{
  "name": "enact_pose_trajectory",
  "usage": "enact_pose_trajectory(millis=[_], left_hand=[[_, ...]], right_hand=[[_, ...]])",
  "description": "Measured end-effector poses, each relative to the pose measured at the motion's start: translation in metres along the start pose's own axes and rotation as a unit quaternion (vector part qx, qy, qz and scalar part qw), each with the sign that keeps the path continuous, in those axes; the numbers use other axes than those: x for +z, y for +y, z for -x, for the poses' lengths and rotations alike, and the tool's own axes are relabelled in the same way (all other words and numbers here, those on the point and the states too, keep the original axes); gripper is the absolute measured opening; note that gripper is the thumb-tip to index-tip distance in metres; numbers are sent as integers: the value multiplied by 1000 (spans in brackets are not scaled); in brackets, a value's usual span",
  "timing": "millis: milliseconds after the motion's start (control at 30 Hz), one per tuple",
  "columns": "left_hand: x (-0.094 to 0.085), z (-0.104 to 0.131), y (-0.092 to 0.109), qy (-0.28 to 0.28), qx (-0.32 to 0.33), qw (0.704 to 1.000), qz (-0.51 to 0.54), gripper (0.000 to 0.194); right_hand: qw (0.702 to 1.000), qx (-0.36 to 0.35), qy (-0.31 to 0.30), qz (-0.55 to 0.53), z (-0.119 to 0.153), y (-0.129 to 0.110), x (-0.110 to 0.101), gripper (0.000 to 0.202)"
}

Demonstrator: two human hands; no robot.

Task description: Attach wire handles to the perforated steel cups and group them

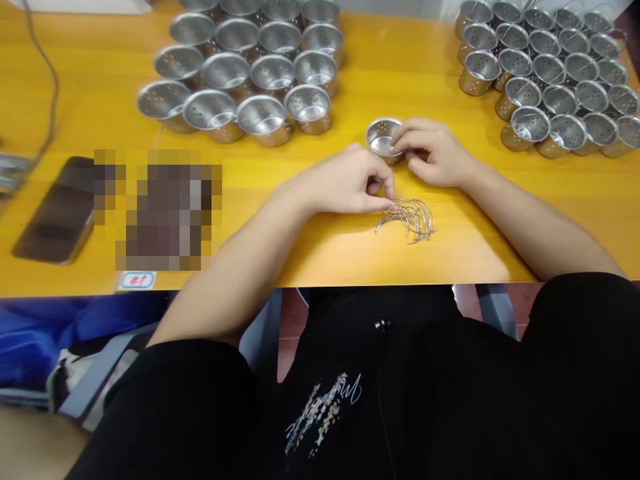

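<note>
One perforated metal cup (pixel 383 139) stands upright on the yellow table (pixel 240 173). My right hand (pixel 433 152) grips its right side, fingers at the rim and thumb lower down. Just in front of the cup lies a small heap of thin curved wires (pixel 417 221). My left hand (pixel 357 181) is at the left edge of that heap, thumb and index finger pinched together on a wire; which wire end it holds is hard to make out.
Rows of metal cups (pixel 263 119) stand at the back left. More cups (pixel 563 133), several with wire handles, stand at the right. A phone (pixel 55 210), a pixelated dark object (pixel 163 213) and a cable (pixel 54 87) lie left.
</note>
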State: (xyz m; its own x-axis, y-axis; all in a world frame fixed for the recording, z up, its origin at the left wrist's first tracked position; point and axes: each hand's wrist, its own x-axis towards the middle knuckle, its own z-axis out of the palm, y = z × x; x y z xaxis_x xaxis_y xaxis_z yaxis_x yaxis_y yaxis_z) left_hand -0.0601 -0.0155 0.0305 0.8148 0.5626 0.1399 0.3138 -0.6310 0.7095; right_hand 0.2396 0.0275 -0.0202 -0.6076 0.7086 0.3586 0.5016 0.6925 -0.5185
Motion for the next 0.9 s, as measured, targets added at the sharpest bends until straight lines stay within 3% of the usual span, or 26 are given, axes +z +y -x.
enact_pose_trajectory(millis=[233,600,767,900], left_hand=[[5,-4,0,-41,-12,999,14,13],[4,-2,-2,-27,-25,998,46,8],[6,-3,3,-46,-17,998,50,18],[8,-5,3,-56,-10,998,37,12]], right_hand=[[1000,-8,2,5,2,4,0,21],[1000,-11,5,4,1,5,1,20],[1000,-3,6,-4,0,3,0,18],[1000,1,0,-2,0,6,2,20]])
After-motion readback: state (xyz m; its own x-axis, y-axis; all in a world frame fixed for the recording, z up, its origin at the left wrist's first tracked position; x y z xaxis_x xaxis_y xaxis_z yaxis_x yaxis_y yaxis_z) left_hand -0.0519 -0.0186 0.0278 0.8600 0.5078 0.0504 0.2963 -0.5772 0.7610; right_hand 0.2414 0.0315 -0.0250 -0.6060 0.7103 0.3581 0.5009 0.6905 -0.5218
